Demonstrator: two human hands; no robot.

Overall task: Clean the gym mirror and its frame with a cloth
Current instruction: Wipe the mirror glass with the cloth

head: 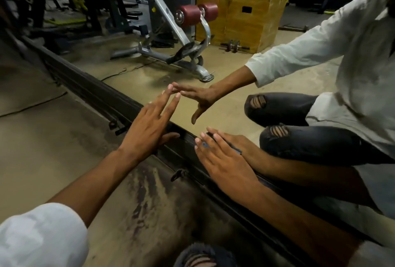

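The gym mirror [224, 106] stands at floor level, and its dark metal frame [96, 93] runs diagonally from upper left to lower right. My left hand [149, 125] is spread open, its fingertips touching the glass and meeting their reflection, its thumb on the frame. My right hand [222, 160] lies flat against the glass just above the frame. A thin strip of dark blue cloth [205, 144] shows under its fingers; most of the cloth is hidden by the hand.
The dusty floor [53, 149] has a dark smear [145, 198] beside the frame and a cable [32, 104] at left. Small metal clips [177, 175] stick out of the frame. The mirror reflects an exercise bench [171, 31], a wooden box [245, 21] and me crouching.
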